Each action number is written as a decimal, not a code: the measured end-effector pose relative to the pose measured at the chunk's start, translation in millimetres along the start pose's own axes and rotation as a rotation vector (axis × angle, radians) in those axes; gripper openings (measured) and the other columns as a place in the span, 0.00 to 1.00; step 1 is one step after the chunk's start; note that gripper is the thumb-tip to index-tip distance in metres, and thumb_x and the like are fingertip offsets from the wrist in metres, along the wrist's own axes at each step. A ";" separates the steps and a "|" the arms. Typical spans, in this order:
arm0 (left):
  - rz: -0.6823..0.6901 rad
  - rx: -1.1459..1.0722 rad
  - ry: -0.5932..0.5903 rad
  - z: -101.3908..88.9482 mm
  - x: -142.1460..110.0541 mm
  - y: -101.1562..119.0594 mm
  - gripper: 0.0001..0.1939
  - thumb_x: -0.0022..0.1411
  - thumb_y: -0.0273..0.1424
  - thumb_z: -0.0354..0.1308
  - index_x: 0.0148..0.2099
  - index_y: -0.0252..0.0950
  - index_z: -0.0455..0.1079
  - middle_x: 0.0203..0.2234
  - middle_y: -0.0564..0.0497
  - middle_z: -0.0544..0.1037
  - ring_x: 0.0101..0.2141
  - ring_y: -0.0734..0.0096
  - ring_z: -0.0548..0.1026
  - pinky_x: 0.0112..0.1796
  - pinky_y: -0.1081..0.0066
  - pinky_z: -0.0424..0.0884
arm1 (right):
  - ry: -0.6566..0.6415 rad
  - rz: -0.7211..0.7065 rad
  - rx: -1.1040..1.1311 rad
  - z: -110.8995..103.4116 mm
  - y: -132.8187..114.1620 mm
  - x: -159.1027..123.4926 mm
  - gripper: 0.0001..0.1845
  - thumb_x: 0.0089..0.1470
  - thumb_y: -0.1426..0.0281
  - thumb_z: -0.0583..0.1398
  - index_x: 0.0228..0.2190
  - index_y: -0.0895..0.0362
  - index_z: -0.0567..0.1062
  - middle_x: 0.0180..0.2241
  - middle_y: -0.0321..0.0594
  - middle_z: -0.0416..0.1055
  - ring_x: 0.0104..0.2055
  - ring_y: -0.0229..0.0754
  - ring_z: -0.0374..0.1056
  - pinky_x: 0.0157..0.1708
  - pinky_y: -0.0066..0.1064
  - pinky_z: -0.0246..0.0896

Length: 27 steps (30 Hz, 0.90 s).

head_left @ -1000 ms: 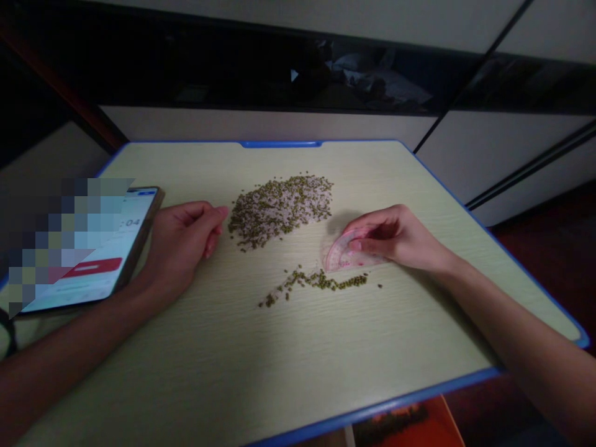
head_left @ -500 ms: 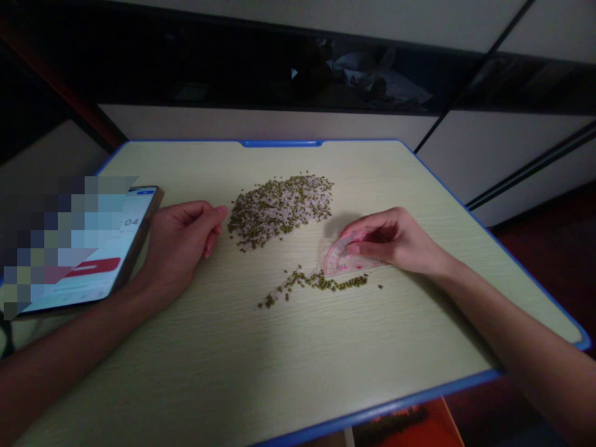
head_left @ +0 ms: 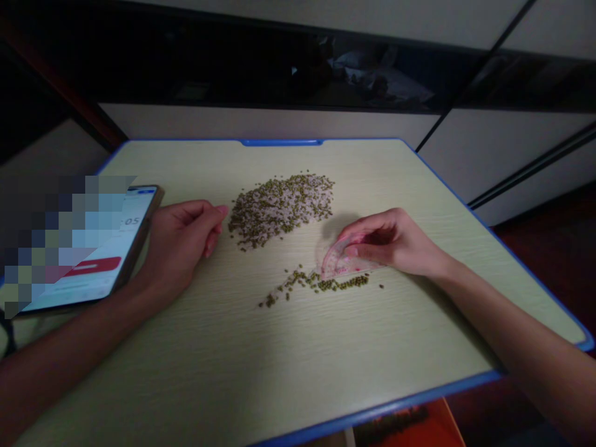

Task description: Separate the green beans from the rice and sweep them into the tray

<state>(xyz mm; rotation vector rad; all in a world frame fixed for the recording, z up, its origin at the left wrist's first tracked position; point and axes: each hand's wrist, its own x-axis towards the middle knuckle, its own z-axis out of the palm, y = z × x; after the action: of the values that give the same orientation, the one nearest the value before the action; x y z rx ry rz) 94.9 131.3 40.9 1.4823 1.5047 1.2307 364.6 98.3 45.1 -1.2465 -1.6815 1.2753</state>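
Note:
My right hand point(head_left: 391, 241) pinches a clear, pink-marked protractor point(head_left: 336, 259) between thumb and fingers, its straight edge facing me. Along that edge lies a thin, crooked row of green mung beans point(head_left: 330, 285), thinning out toward the lower left. Further back, a broad heap of mung beans mixed with pale grains point(head_left: 284, 205) covers the middle of the table. My left hand point(head_left: 186, 239) rests on the tabletop just left of the heap, its fingers curled and thumb pressed to them. Whether anything is inside that curl is hidden.
The light wood-grain folding table point(head_left: 223, 366) has a blue rim and a blue handle point(head_left: 282, 143) at its far edge. A lit phone or tablet point(head_left: 100, 273), partly pixelated, lies at the left. Pale cabinet fronts with a dark glossy band stand behind. An orange item point(head_left: 414, 428) shows below the near edge.
The protractor has shifted and tilted slightly in my right hand, its curved end moving a little left. The left hand stays in place. The digits on the screen have changed.

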 end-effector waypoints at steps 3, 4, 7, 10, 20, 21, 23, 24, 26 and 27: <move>0.001 0.017 -0.002 0.1 -0.5 -0.8 0.17 0.49 0.32 0.56 0.13 0.37 0.59 0.05 0.60 0.58 0.10 0.83 0.54 0.14 0.76 0.49 | 0.002 0.002 0.007 -0.1 -0.3 -0.3 0.09 0.37 0.74 0.65 0.26 0.64 0.79 0.20 0.38 0.71 0.19 0.31 0.60 0.18 0.24 0.51; 0.003 0.014 -0.001 0.0 -0.6 -0.4 0.17 0.49 0.32 0.56 0.13 0.37 0.59 0.05 0.60 0.58 0.10 0.83 0.54 0.14 0.76 0.49 | 0.003 0.002 0.008 -0.2 -0.2 -0.5 0.09 0.37 0.74 0.65 0.26 0.64 0.78 0.20 0.38 0.71 0.19 0.31 0.60 0.18 0.24 0.52; -0.004 0.004 -0.003 0.0 -0.9 2.0 0.16 0.50 0.31 0.56 0.13 0.37 0.60 0.05 0.60 0.58 0.10 0.83 0.54 0.14 0.76 0.49 | -0.005 0.001 0.005 0.0 0.2 -1.3 0.08 0.38 0.74 0.65 0.26 0.64 0.78 0.20 0.37 0.70 0.19 0.31 0.59 0.18 0.24 0.52; -0.029 0.004 0.004 0.6 -1.2 3.3 0.16 0.50 0.30 0.56 0.13 0.37 0.59 0.05 0.60 0.58 0.10 0.83 0.54 0.14 0.76 0.48 | -0.023 0.005 -0.010 1.0 -0.1 -1.7 0.08 0.39 0.73 0.65 0.27 0.63 0.79 0.20 0.37 0.71 0.19 0.31 0.60 0.17 0.24 0.53; -0.019 0.016 0.000 -0.4 -1.1 2.8 0.16 0.50 0.30 0.56 0.13 0.37 0.59 0.05 0.60 0.58 0.10 0.83 0.55 0.14 0.75 0.49 | -0.005 0.013 -0.044 -4.6 1.1 -1.0 0.09 0.40 0.72 0.65 0.28 0.63 0.79 0.22 0.39 0.73 0.21 0.34 0.65 0.18 0.26 0.57; -0.014 0.022 0.001 -0.7 -1.2 2.8 0.17 0.50 0.30 0.56 0.13 0.37 0.59 0.05 0.60 0.58 0.10 0.83 0.55 0.15 0.75 0.49 | 0.001 0.015 -0.049 -5.6 1.5 -1.0 0.09 0.40 0.72 0.65 0.29 0.62 0.79 0.22 0.39 0.73 0.21 0.35 0.65 0.19 0.26 0.58; -0.011 0.020 -0.002 -0.8 -1.2 2.6 0.16 0.50 0.30 0.56 0.13 0.37 0.59 0.05 0.60 0.58 0.10 0.83 0.55 0.15 0.76 0.49 | 0.018 0.014 -0.060 -7.0 2.3 -0.9 0.09 0.40 0.72 0.65 0.29 0.62 0.79 0.22 0.39 0.74 0.21 0.35 0.66 0.20 0.27 0.59; -0.009 0.015 -0.003 -0.6 -1.3 2.4 0.16 0.50 0.31 0.56 0.13 0.37 0.60 0.05 0.60 0.58 0.10 0.83 0.55 0.15 0.76 0.49 | 0.028 0.011 -0.066 -7.4 2.6 -0.7 0.09 0.40 0.71 0.65 0.29 0.62 0.79 0.23 0.39 0.74 0.21 0.35 0.66 0.20 0.27 0.60; -0.013 0.003 0.000 0.1 -1.4 2.4 0.16 0.49 0.30 0.56 0.13 0.37 0.60 0.05 0.60 0.58 0.10 0.84 0.54 0.14 0.76 0.49 | 0.046 0.004 -0.078 -7.7 2.8 -0.3 0.09 0.40 0.71 0.66 0.28 0.62 0.79 0.23 0.40 0.74 0.21 0.35 0.66 0.21 0.27 0.60; -0.016 0.001 0.001 0.4 -1.5 2.6 0.16 0.49 0.30 0.56 0.13 0.37 0.60 0.05 0.60 0.58 0.10 0.84 0.54 0.14 0.76 0.49 | 0.053 0.002 -0.082 -7.5 2.7 0.0 0.09 0.40 0.71 0.66 0.28 0.62 0.79 0.23 0.39 0.74 0.22 0.35 0.66 0.21 0.27 0.60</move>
<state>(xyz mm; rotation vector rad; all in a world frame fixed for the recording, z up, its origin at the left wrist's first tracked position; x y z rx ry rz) 96.4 129.6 43.0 1.4676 1.5151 1.2220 372.2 100.8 44.8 -1.3187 -1.7105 1.1744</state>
